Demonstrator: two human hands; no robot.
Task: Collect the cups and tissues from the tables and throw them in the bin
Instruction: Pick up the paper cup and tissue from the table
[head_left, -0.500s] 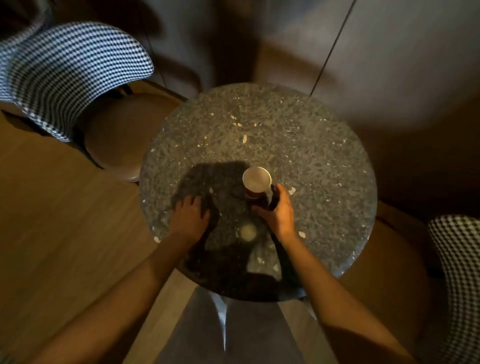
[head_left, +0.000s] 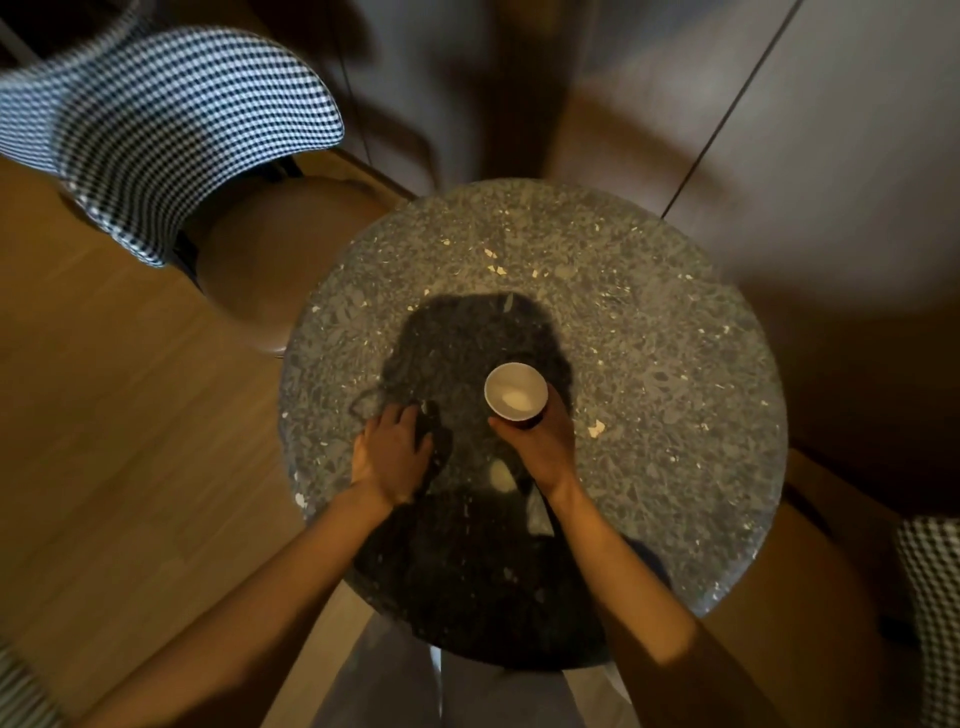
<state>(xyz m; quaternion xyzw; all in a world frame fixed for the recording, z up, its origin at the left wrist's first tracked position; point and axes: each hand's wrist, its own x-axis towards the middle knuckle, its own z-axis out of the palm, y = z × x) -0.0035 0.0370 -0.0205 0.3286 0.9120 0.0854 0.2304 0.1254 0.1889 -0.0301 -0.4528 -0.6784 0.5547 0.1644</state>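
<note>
Looking down, I saw the wooden floor (head_left: 119, 415) spreading to my left and, in the middle, a round speckled stone table (head_left: 649, 312) pressed close against my legs. A chair (head_left: 171, 130) with a black-and-white checked back and a brown seat stood just beside the table's far-left edge, and a second checked chair (head_left: 930, 597) showed at the lower right, near the rim.

My left hand (head_left: 392, 457) lay palm-down on the tabletop near its left edge, fingers loosely spread, holding nothing. My right hand (head_left: 543, 447) was wrapped around the lower body of a paper cup (head_left: 516, 391), fingers and thumb curled about it; the cup stood upright over the middle of the table, its white inside facing me. I could not tell whether its base touched the stone. No tissue or bin was in view.

I judged the cup light and thin-walled, easy to crush, so a gentle hold low around its side suited it, kept level in case liquid remained. The far half of the table was bare of obstacles. The clearest way out seemed to be back and leftward over the floor, minding both chairs.
</note>
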